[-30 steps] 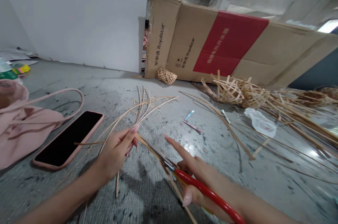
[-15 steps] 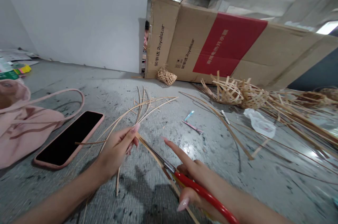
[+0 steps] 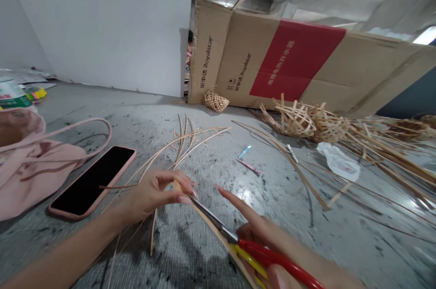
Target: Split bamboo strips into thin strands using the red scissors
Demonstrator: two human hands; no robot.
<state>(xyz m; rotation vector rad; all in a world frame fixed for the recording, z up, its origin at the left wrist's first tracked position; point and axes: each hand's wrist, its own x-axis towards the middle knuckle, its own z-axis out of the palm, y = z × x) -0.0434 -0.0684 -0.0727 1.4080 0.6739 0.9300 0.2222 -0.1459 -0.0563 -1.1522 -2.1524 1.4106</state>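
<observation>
A pale bamboo strip (image 3: 210, 225) is pinched between the thumb and fingers of my left hand (image 3: 150, 194). From there it slants down to the lower right, running beneath the scissors. My right hand (image 3: 262, 230) is wrapped around the red and yellow handles of the scissors (image 3: 272, 255), its index finger stretched forward. The metal blades lie along the strip, with their tip at my left fingertips. Whether the blades are parted is hard to make out. Thin loose bamboo strips (image 3: 184, 137) cross each other on the table just beyond my left hand.
A phone (image 3: 91, 182) and a pink bag (image 3: 51, 166) lie at left. Woven bamboo pieces (image 3: 296, 119) and long strips are heaped at right, near crumpled white plastic (image 3: 339, 162). Small tweezers-like pieces (image 3: 248, 166) lie mid-table. A cardboard box (image 3: 306, 62) stands behind.
My left hand has shifted right and down, its thumb and fingers now gripping the strip at the blade tip. The scissors and right hand have moved slightly right and down.
</observation>
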